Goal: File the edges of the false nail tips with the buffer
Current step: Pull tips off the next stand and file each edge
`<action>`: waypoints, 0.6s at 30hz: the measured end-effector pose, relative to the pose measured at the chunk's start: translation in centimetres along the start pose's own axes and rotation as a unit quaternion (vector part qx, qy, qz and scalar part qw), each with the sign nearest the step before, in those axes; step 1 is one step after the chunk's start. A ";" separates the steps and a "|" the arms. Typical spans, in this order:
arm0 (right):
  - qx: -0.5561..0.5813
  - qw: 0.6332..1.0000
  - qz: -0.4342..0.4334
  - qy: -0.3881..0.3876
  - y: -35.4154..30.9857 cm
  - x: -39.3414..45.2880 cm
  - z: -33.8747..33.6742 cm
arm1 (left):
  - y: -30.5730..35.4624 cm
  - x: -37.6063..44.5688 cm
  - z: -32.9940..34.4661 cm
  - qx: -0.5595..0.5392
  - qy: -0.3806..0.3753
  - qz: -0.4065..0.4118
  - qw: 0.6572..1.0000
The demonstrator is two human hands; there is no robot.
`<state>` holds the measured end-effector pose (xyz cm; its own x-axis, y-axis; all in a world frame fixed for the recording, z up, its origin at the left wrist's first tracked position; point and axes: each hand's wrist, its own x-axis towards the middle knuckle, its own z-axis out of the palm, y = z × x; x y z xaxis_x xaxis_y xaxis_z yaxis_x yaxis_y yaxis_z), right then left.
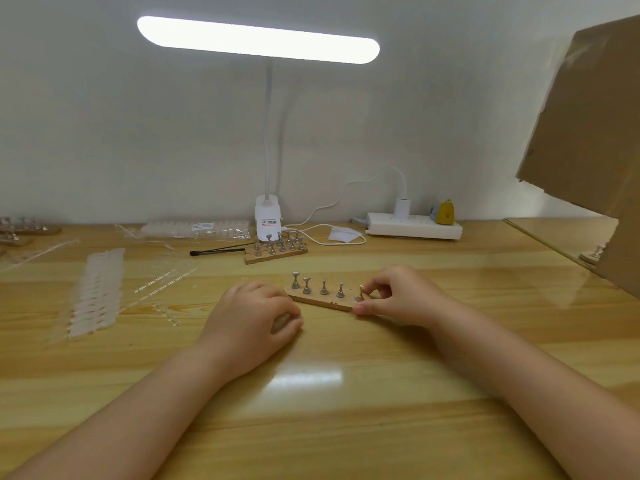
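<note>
Over at the far left edge of the wooden table (346,427), a couple of wooden stands (20,232) with metal pegs are cut off by the frame. Next to them lie strips of clear false nail tips (95,292) in rows, with loose clear sprues (162,282) just beside, and a bag of more tips (197,230) back against the wall. Its white label is too small to read.

The near half of the table, between and below the forearms, is open wood with a glare patch.

The left hand (254,318) rests knuckles-up on the table, fingers curled around something pale that I can't make out; it may be the buffer, but I cannot tell. Just beside it to the right lies the small wooden stand (322,301) carrying five metal pegs. The right hand (394,294) pinches the rightmost peg (360,294) with thumb and forefinger, its thumb touching the stand's right end. The hands are apart, the stand between them.

Behind, a black-tipped tool (221,251) lies beside another peg stand (277,252), in front of the lamp's clamp base (268,218), whose red-and-white sticker is unreadable. Right of that sits a white power strip (414,228), and a cardboard sheet (588,140) leans over the table's right edge.
</note>
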<state>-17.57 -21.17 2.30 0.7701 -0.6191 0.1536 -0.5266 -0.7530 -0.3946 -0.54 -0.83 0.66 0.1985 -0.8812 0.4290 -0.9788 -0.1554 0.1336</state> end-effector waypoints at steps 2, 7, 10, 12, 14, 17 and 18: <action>-0.009 1.000 -0.016 0.002 0.1 -1.0 -0.2 | 0.1 0.1 -0.1 0.019 0.015 -0.018 1.000; -0.037 0.997 -0.059 0.014 0.0 -2.3 0.0 | 1.0 -0.1 -0.1 0.024 0.078 -0.036 0.996; -0.043 0.997 -0.067 0.015 0.0 -2.4 0.1 | 1.2 -0.1 0.2 -0.002 0.051 -0.070 0.996; -0.031 0.997 -0.065 0.023 0.1 -2.4 0.2 | 1.0 -0.2 0.5 -0.021 0.008 -0.083 0.996; -0.010 0.998 -0.058 0.029 0.1 -2.5 0.2 | 0.8 -0.1 0.6 -0.036 -0.015 -0.081 0.996; 0.023 0.998 -0.046 0.042 0.2 -2.7 0.3 | 0.5 -0.1 0.6 -0.056 -0.025 -0.082 0.995; 0.050 0.997 -0.034 0.052 0.2 -2.7 0.4 | 0.4 -0.1 0.6 -0.059 -0.026 -0.082 0.995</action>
<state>-19.60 -19.53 1.44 0.7590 -0.5904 0.2744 -0.4313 -0.7716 -0.4675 -1.02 -1.06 0.13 0.3489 -0.8711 0.3457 -0.9201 -0.2484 0.3027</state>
